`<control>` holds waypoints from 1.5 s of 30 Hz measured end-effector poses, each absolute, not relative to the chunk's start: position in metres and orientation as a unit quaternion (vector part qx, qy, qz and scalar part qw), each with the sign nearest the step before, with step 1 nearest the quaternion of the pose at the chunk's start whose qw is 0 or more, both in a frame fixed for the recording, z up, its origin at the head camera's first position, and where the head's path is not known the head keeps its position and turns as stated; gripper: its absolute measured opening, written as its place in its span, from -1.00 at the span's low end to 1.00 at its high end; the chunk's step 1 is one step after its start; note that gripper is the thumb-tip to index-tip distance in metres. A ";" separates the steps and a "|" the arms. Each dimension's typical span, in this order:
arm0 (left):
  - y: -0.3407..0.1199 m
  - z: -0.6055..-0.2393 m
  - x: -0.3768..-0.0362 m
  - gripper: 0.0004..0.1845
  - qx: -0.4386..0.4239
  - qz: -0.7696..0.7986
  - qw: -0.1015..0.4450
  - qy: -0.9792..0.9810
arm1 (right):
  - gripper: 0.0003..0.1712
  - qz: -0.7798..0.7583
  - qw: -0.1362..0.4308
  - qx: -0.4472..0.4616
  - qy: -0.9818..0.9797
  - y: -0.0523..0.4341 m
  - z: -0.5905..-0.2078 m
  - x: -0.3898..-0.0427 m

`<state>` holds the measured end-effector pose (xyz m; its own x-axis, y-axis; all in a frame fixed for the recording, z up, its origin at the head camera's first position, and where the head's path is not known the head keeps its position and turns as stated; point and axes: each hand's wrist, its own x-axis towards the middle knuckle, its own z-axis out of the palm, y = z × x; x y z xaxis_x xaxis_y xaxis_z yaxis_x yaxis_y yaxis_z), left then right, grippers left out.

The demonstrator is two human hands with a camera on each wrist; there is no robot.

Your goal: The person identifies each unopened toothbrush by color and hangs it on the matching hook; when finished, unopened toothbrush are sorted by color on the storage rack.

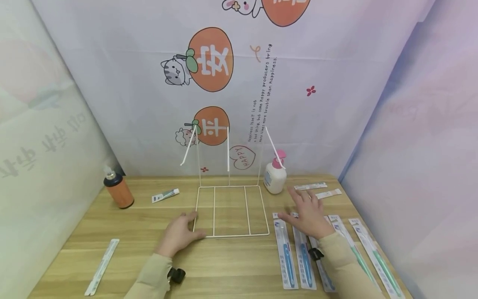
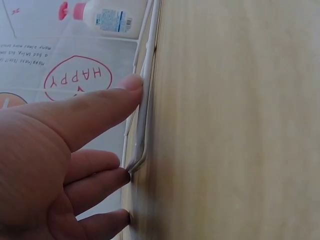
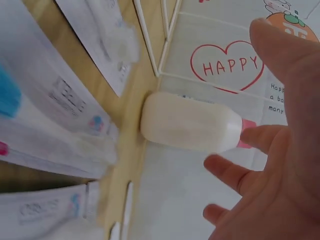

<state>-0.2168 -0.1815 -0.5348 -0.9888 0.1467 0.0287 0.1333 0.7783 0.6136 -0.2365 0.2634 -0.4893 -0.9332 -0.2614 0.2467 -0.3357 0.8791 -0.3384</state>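
A white wire rack (image 1: 237,236) stands mid-table, with upright wires and slanted arms at its back. My left hand (image 1: 179,234) is at its front left corner. Its thumb touches the front wire and its fingers reach along the left side, nearly straight in the left wrist view. My right hand (image 1: 310,214) hovers with spread fingers over the upper ends of several packaged toothbrushes (image 1: 286,253), holding nothing. Just beyond it stands a white pump bottle (image 1: 274,178) with a pink top; the fingers overlap that bottle (image 3: 185,122) in the right wrist view.
An orange pump bottle (image 1: 120,193) stands at the back left, with a small toothpaste tube (image 1: 165,195) to its right. One slim white packet (image 1: 102,268) lies front left. Two small flat packets (image 1: 310,186) lie at the back right. Printed cloth (image 1: 149,104) hangs behind the table.
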 end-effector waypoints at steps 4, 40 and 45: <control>-0.183 -0.533 -0.217 -0.09 0.073 0.312 0.022 0.947 | 0.01 0.212 0.069 0.170 -0.960 0.264 -0.499 -0.235; -0.182 -0.527 -0.218 -0.11 0.077 0.282 0.015 0.956 | -0.65 0.193 0.020 0.128 -0.973 0.259 -0.529 -0.240; -0.184 -0.528 -0.218 -0.11 0.075 0.285 0.018 0.956 | -0.67 0.198 0.039 0.135 -0.970 0.257 -0.530 -0.240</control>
<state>-0.2183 -0.1838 -0.5283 -0.9882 0.1529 0.0079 0.1323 0.8270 0.5464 -0.2397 0.2567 -0.5297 -0.9604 -0.2467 0.1295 -0.2777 0.8851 -0.3736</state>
